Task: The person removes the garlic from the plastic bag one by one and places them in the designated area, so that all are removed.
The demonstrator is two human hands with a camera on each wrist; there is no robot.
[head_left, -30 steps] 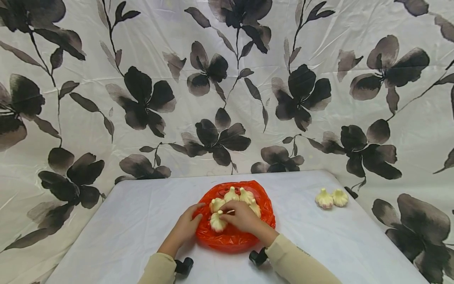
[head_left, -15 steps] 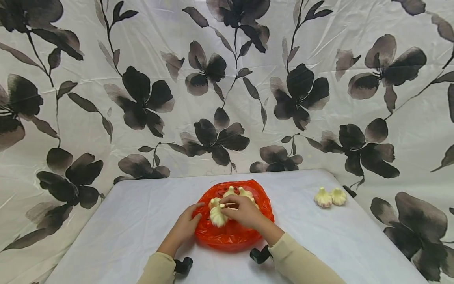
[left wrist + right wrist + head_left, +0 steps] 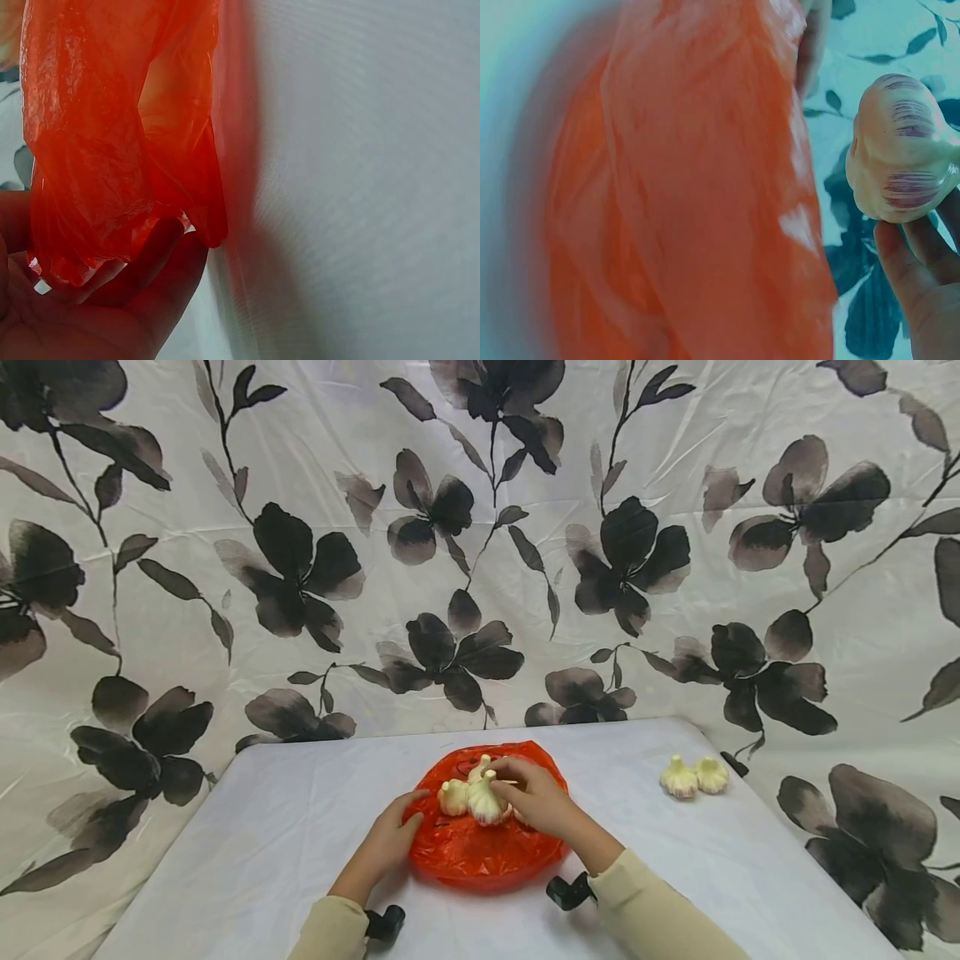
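In the head view, a red plastic bag [image 3: 487, 860] sits at the middle of the white table with garlic bulbs [image 3: 452, 798] on it. My right hand [image 3: 536, 795] pinches one garlic bulb [image 3: 487, 803] by its stem, over the bag. The right wrist view shows that bulb's purple-streaked base [image 3: 900, 150] above the fingers [image 3: 904, 262], beside the bag. At the bag's left side, my left hand [image 3: 386, 839] holds its edge, the thumb and fingers on either side of the plastic [image 3: 90, 150] in the left wrist view. My right hand hides part of the other garlic.
Two more garlic bulbs [image 3: 678, 778] stand side by side on the table [image 3: 285, 827] at the back right. A floral curtain [image 3: 450, 527] hangs behind the table's far edge. Black wrist mounts [image 3: 386, 924] show below both hands.
My right hand has lifted the front garlic bulb and carried it up and to the right. The left hand stays at the bag's left edge.
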